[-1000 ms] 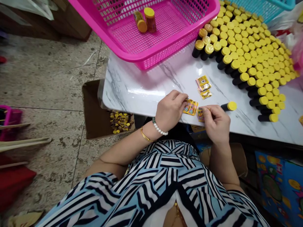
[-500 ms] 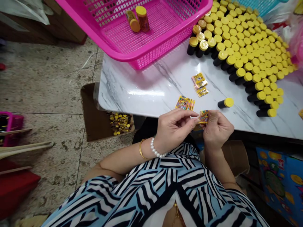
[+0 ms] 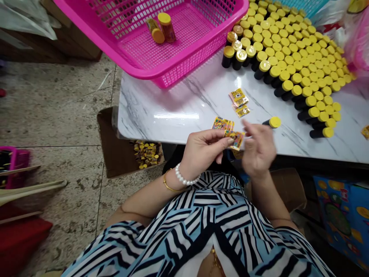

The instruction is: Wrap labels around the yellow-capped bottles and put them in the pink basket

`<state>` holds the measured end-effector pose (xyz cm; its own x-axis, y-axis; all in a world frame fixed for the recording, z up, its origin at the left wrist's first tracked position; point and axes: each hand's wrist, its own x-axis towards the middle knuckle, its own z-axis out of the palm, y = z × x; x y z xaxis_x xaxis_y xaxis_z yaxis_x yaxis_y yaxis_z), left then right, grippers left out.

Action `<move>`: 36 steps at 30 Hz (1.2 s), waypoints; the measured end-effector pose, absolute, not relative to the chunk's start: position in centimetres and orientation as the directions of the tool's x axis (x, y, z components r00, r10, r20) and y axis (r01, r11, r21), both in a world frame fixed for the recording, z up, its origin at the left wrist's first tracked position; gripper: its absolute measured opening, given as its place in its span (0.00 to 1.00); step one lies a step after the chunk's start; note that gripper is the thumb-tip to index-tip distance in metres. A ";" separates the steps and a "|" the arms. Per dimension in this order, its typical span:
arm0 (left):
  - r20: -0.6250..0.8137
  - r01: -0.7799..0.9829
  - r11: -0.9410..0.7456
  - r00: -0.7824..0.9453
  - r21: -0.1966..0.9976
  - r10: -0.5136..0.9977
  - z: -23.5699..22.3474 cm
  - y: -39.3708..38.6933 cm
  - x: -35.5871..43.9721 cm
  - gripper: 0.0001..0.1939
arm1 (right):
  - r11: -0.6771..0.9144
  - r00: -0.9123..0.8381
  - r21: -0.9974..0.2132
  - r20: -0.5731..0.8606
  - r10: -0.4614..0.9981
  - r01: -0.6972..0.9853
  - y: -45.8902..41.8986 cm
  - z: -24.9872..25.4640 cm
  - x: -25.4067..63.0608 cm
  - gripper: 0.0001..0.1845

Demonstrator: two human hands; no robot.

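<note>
Our left hand (image 3: 203, 151) pinches a yellow printed sachet (image 3: 238, 141); whether our blurred right hand (image 3: 259, 150), just beside it, grips anything, we cannot tell. More sachets (image 3: 222, 123) lie beyond our left hand, a yellow-capped black tube (image 3: 274, 122) beyond our right.

On the bench (image 3: 161, 102), the lone tube (image 3: 272, 122) has massed tubes (image 3: 294, 63) behind and right, loose packets (image 3: 239, 100) to its left, and a basket (image 3: 173, 63) holding two jars (image 3: 167, 29) behind-left. Far left of it, lower down, sits a carton (image 3: 108, 148).
</note>
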<state>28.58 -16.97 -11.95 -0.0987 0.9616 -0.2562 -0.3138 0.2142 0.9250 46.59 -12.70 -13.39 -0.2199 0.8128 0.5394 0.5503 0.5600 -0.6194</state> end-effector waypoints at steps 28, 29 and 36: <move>-0.436 -0.613 0.471 0.219 0.635 0.873 -12.8 -13.2 28.1 0.15 | 0.246 -0.107 -0.943 0.227 0.968 0.223 -13.8 -11.0 47.3 0.15; -0.417 -0.586 0.444 0.191 0.678 0.889 -12.8 -13.4 28.2 0.15 | 0.266 -0.128 -0.928 0.240 0.962 0.262 -14.0 -10.9 47.2 0.17; -0.304 -0.455 0.272 0.004 0.848 0.953 -12.5 -14.7 27.9 0.17 | 0.506 -0.179 -0.740 0.480 0.859 0.444 -13.4 -12.2 48.0 0.21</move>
<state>27.94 -14.70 -12.52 0.0039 0.9527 -0.3038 -0.4546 0.2723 0.8480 47.98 -13.36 -12.16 -0.1786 0.8589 0.4800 0.4439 0.5057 -0.7397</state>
